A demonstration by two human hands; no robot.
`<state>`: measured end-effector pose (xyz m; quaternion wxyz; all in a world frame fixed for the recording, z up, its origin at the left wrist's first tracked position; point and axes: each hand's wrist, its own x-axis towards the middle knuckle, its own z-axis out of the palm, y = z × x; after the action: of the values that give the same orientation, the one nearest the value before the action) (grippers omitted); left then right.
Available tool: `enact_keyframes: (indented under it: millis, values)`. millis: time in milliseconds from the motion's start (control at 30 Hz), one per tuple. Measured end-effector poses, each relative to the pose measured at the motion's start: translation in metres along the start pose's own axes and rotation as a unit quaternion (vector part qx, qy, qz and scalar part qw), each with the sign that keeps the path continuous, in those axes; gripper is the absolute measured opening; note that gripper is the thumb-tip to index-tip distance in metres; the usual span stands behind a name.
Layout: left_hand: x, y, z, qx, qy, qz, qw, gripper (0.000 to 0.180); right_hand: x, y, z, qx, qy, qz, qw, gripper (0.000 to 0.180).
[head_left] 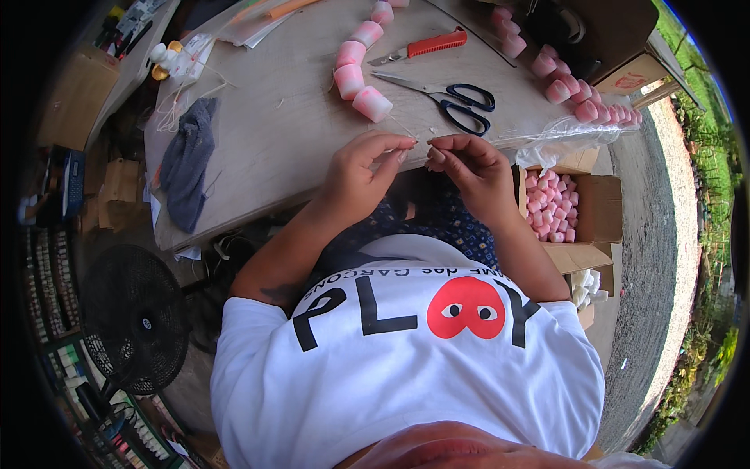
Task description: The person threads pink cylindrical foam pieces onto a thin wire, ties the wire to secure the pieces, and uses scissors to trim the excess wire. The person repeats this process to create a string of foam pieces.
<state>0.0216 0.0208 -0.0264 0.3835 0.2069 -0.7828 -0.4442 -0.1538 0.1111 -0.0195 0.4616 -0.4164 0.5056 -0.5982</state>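
Note:
Both of my hands are raised at the near edge of the table, their fingertips almost meeting. A thin thread [402, 126] runs from a string of pink-and-white, marshmallow-like pieces [350, 81] down to my fingers. My left hand [367, 166] pinches the thread between thumb and forefinger. My right hand [475, 170] is also closed in a pinch; what lies between its fingertips is too small to make out. Just beyond the right hand lie scissors [449, 100] with dark blue handles, blades partly apart. A red utility knife [426, 48] rests beyond them.
A grey cloth [187, 160] hangs over the table's left side. More pink pieces [564, 87] line the right side by clear plastic [551, 144]. Below, an open cardboard box [601, 207] holds many pink pieces. A black fan [134, 319] stands lower left.

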Motion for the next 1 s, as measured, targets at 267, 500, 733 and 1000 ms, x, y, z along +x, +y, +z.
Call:
enact_keyframes:
  millis: [267, 500, 733, 1000]
  values:
    - [-0.004, -0.002, -0.041, 0.031, -0.02, -0.013, 0.999, 0.016, 0.066, -0.018, 0.001, -0.355, 0.029, -0.289, 0.889, 0.011]
    - [-0.019, -0.012, -0.055, 0.028, 0.002, -0.05, 0.998, 0.016, 0.091, 0.0, 0.007, -0.429, -0.031, -0.238, 0.871, 0.012]
    - [-0.025, -0.025, -0.052, -0.144, 0.068, -0.115, 0.981, 0.015, 0.084, -0.004, 0.009, -0.399, -0.036, -0.188, 0.897, 0.02]
    - [-0.005, -0.004, -0.024, 0.019, 0.003, 0.075, 0.997, 0.031, 0.017, -0.007, 0.032, -0.124, -0.057, -0.07, 0.988, 0.024]
